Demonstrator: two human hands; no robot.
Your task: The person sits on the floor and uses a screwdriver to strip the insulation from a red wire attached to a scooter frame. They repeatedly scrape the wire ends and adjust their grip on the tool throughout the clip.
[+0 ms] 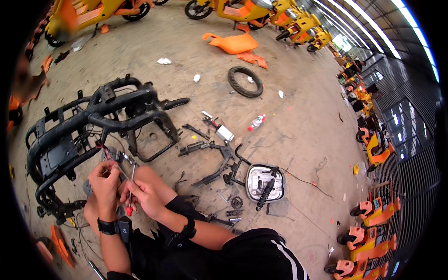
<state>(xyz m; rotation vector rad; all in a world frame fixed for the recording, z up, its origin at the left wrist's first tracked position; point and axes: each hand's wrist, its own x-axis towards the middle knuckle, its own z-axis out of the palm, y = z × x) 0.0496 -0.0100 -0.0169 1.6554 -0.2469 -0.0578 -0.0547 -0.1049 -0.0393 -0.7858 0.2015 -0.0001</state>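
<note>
**Metal tool (pixel 134 171) near black frame (pixel 65 128)**

The right hand (pixel 142 193) has the tool in its grip beside the frame; the left hand (pixel 105 179) is pinched closed, on what cannot be told. A loose hold could let the tool slip, snagging red wires (pixel 99 145) at the frame.

I see the left hand (pixel 104 181) and the right hand (pixel 145 197) bare; a black strap (pixel 107 227) circles the left wrist, with a dark, blocky module (pixel 124 231) beside it that carries a small white marking; another black band (pixel 188 227) wraps the right forearm near the wrist. On my operator I make out a black top (pixel 247 254), white stripes (pixel 290 261) running along its right side; dark shorts (pixel 185 208) leave the knees uncovered.
</note>
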